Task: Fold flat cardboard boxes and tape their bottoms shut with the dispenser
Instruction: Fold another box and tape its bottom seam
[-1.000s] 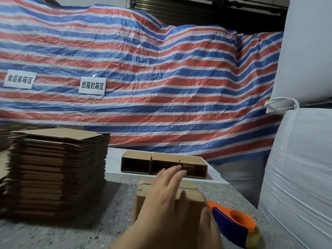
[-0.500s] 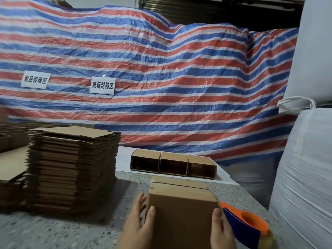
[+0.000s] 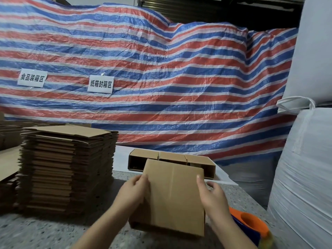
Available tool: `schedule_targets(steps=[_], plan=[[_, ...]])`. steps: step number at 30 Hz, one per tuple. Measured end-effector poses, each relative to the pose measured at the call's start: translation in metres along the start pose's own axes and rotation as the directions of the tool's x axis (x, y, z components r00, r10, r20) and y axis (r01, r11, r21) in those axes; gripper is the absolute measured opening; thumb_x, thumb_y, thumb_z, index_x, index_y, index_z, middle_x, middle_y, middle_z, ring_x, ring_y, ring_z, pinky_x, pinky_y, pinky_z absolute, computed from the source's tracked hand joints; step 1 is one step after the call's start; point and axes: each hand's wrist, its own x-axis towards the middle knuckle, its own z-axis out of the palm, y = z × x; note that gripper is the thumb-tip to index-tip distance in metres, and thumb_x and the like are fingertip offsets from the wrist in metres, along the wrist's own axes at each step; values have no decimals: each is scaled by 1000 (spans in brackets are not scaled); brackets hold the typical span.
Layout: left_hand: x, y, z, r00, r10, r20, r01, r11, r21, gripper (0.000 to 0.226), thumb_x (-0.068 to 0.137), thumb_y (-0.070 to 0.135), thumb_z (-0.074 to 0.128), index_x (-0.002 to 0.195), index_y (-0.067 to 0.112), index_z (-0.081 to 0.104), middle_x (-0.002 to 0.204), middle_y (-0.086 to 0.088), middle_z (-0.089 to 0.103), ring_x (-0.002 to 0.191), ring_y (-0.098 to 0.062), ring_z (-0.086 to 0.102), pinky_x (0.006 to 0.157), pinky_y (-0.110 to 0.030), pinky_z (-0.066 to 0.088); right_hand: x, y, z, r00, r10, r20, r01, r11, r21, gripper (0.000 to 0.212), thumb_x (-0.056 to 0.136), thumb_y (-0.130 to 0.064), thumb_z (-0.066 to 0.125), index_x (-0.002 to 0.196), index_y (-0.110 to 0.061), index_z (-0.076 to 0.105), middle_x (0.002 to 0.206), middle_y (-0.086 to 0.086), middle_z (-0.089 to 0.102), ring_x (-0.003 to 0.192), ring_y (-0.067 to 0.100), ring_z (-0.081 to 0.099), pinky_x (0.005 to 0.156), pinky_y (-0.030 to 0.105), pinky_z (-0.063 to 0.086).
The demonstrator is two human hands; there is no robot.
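Table: speckled grey stone top across the lower frame, with a white sheet lying on its far part.
Stack: flat cardboard blanks piled high at lower left; more cardboard at the far left edge, cut off by the frame.
Tarp: red, white and blue striped sheet covering the whole back wall.
Signs: two white papers on the tarp at mid left; the left sign reads 食品装箱区, the other sign reads 纸箱封箱区.
Left hand: left hand grips the box's left edge, thumb on the near face.
Box: folded box at lower centre, held tilted just above the table, between both hands.
Row: three made-up boxes lying on their sides behind it, open ends toward the camera.
Right hand: right hand grips the box's right edge, fingers curled behind it.
Dispenser: orange and blue tape dispenser at lower right on the table, near the right wrist.
Sacks: big white woven sacks stacked at the right edge.
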Motion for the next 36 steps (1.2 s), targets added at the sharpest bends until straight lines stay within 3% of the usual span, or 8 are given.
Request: schedule_targets(steps=[6,9,11,15,19,23,28,36], plan=[[32,-20,-6,965,-234,117,221,968,115,27,100,23,49,82,12,65,71,-3,60,61,-15,57,46,-18,40,27,15,29,910,336,244,-322,942,-94,57,104,-54,38,142,-14,51,135,11,60,122,30,55,97,39,43],[31,-41,-9,935,-326,142,311,943,114,30,101,36,49,97,11,64,91,-5,66,77,-16,63,59,-22,46,21,28,35,845,426,324,-428,901,-69,41,104,-46,46,117,-13,67,92,6,71,87,21,63,69,29,46],[25,-48,-16,931,-342,124,339,940,48,31,102,43,45,100,17,62,100,-4,63,88,-18,61,65,-25,45,17,38,35,850,417,322,-434,901,-20,38,105,-44,44,108,-16,68,91,4,69,85,18,62,69,30,47],[11,-63,-29,956,-288,63,288,958,7,34,101,49,45,109,19,60,107,-6,62,97,-23,61,83,-35,48,7,65,26,902,403,157,-416,907,61,52,105,-43,46,141,-6,55,148,15,50,135,29,49,113,40,37],[-3,-67,-22,967,-227,112,220,973,69,25,98,48,50,102,27,62,107,3,64,101,-14,60,90,-32,49,-15,55,29,920,314,234,-303,949,-82,27,105,-48,41,116,-27,55,123,0,51,122,17,50,89,26,32],[18,-57,-19,984,-166,57,166,986,19,27,98,45,51,111,22,57,107,2,64,97,-13,61,80,-30,50,-5,33,47,898,223,380,-238,971,-7,33,105,-47,43,122,-24,59,111,-7,65,100,10,60,86,31,42],[96,-34,-19,990,-90,-112,89,996,-13,33,97,41,54,113,14,63,102,-4,66,91,-18,63,68,-30,48,51,-1,90,923,79,375,-137,982,130,39,104,-45,45,133,-21,56,127,1,63,115,19,58,102,39,45],[220,-49,-19,976,-39,-216,56,996,74,29,97,30,48,104,8,67,105,-12,67,94,-27,61,84,-36,49,147,-3,186,925,42,378,-95,988,125,45,100,-41,44,134,-13,53,131,9,61,121,28,56,109,46,43]])
